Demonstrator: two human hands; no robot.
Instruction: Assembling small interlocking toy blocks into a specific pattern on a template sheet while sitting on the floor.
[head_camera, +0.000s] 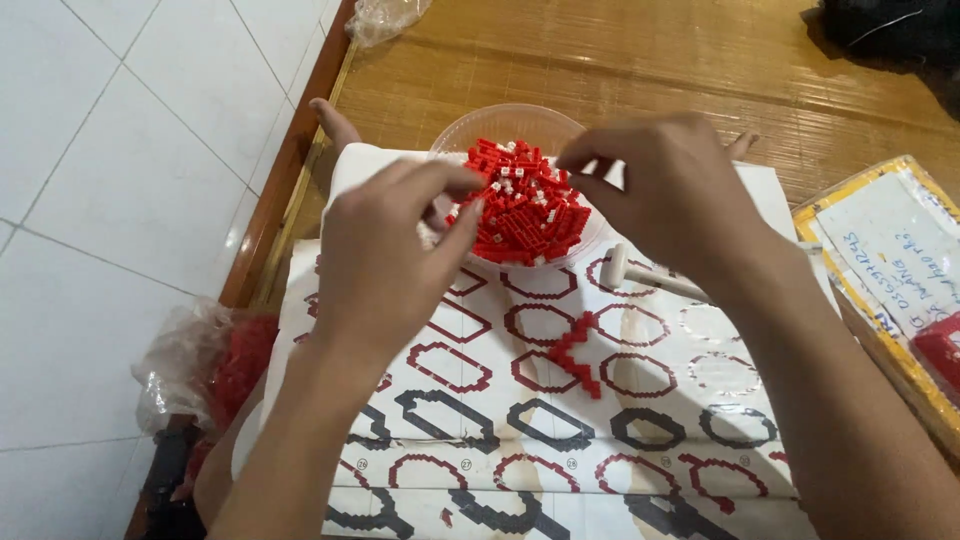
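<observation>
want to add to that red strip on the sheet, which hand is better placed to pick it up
Probably the right hand. The red strip lies on the printed sheet just below that wrist, while the left hand is farther off. Both hands hover pinched at the bowl of red bricks.

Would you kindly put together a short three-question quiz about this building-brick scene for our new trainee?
1. True or false: the clear bowl holds mostly red small bricks.
2. Which lies on the printed sheet below the bowl? A) a joined red brick piece B) a pair of scissors C) a blue pen
3. Fill in: both the left hand and the right hand are raised over the ____.

Key:
1. True
2. A
3. bowl
</observation>
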